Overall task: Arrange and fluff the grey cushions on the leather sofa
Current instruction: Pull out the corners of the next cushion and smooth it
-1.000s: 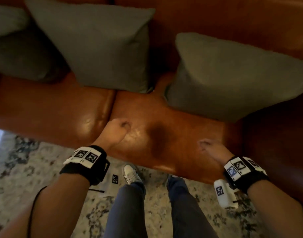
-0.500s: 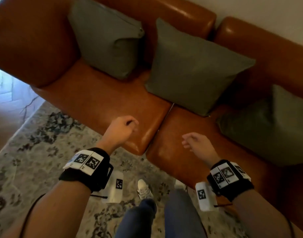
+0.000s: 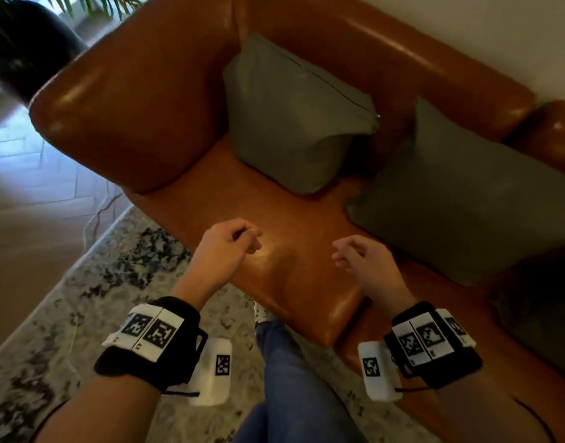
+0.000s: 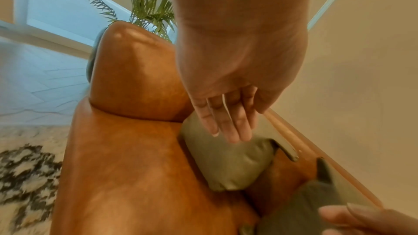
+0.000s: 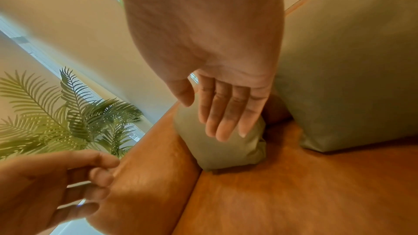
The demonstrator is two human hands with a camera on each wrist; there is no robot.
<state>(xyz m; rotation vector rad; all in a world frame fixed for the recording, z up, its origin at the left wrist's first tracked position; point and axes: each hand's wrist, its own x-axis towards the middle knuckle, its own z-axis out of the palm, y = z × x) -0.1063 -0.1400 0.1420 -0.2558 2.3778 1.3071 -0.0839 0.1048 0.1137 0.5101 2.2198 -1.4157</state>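
Observation:
A crumpled grey cushion (image 3: 294,116) slumps in the corner of the brown leather sofa (image 3: 290,282), against its left armrest (image 3: 130,100). A second, smoother grey cushion (image 3: 466,199) leans on the backrest to its right. A third cushion (image 3: 537,314) shows dark at the right edge. My left hand (image 3: 249,238) hovers over the front of the seat, loosely curled and holding nothing. My right hand (image 3: 345,254) hovers beside it, relaxed and empty. From the wrists, the left hand (image 4: 226,128) and the right hand (image 5: 226,124) each hang short of the corner cushion (image 4: 230,163) (image 5: 226,149).
A palm plant in a dark pot (image 3: 28,43) stands behind the armrest. A patterned rug (image 3: 82,298) lies before the sofa, with wooden floor (image 3: 34,203) beyond it. My legs in jeans (image 3: 290,378) stand at the seat's front edge. A pale wall (image 3: 498,43) runs behind the backrest.
I have shifted left along the sofa, so the corner cushion and armrest now lie ahead. Both hands came closer together over the left seat. The left fist has loosened.

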